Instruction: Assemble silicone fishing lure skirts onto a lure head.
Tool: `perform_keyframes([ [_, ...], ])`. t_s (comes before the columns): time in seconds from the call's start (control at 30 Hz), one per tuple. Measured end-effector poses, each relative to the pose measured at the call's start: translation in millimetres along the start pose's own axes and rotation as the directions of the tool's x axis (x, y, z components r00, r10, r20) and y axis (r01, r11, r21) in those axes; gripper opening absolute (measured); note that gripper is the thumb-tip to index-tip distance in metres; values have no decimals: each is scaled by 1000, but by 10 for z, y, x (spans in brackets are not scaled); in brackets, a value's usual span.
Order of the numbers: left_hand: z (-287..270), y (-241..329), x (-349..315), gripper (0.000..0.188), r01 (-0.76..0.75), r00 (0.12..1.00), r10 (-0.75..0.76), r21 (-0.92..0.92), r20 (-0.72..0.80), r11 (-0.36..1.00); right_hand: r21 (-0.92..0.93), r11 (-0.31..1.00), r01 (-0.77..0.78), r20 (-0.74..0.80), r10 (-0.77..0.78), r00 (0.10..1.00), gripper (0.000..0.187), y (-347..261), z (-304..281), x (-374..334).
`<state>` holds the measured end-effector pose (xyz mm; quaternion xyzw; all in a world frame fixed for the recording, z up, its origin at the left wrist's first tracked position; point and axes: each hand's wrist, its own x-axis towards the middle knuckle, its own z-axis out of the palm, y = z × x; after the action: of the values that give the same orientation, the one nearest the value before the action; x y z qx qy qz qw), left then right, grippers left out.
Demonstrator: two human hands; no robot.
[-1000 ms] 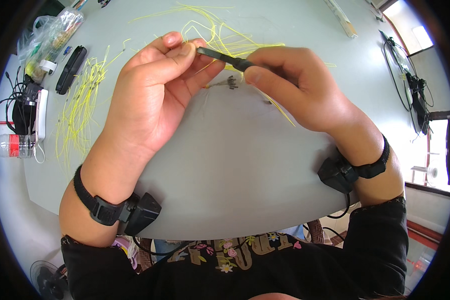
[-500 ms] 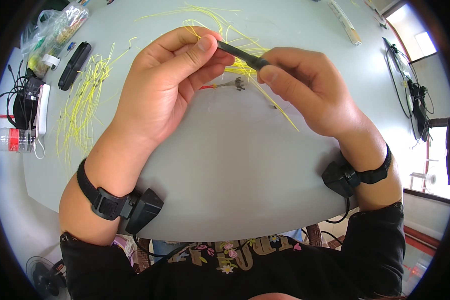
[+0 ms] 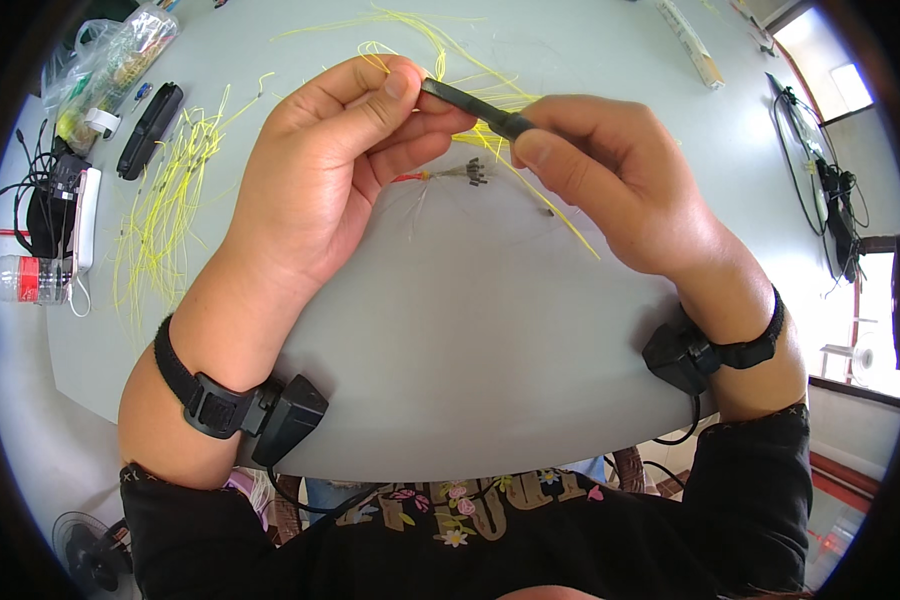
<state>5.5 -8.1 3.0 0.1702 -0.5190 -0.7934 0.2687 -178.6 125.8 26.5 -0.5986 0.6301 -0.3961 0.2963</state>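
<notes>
My left hand (image 3: 335, 150) is raised over the table, thumb and forefinger pinched on a thin yellow wire (image 3: 374, 47) that loops out above the fingertips. In my right hand (image 3: 610, 180) is a slim black tool (image 3: 470, 103), gripped at its thicker end. Its narrow end reaches the left fingertips; whether it touches the wire there cannot be made out. Beneath both hands lie more yellow wires (image 3: 570, 225), partly hidden by the fingers. Just below the tool rests a small bundle of fine strands with dark tips (image 3: 475, 172) and a red part near my left hand.
On the left lie a pile of yellow wires (image 3: 185, 165), a black case (image 3: 150, 131), a clear plastic bag (image 3: 120, 70), a white power strip (image 3: 86, 220) and a bottle (image 3: 25, 279). A long box (image 3: 690, 45) sits far right, black cables (image 3: 835, 210) along the right edge.
My left fingertips have shifted slightly left, and the tool's narrow end has moved with them. The dark-tipped bundle shows a little differently below the hands. My right hand has barely moved.
</notes>
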Motion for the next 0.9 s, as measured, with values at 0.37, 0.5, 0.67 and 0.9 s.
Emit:
perform_keyframes([
  [0.37, 22, -11, -11, 23, -11, 1000, 10, -73, -10, 997, 27, 1000, 4, 8, -4, 1000, 26, 21, 0, -5],
  [0.5, 9, -10, -10, 22, 5, 1000, -3, -109, 18, 994, 26, 1000, 10, 9, -10, 1000, 27, 28, 3, -1],
  [0.67, -4, -20, -1, 23, 4, 1000, 0, -134, 26, 991, 37, 999, -6, 7, 5, 1000, 27, 21, 6, 1],
  [0.9, 2, -16, -2, 23, 36, 999, -28, -227, 37, 973, 45, 999, -14, 5, 13, 1000, 26, 28, -1, -5],
])
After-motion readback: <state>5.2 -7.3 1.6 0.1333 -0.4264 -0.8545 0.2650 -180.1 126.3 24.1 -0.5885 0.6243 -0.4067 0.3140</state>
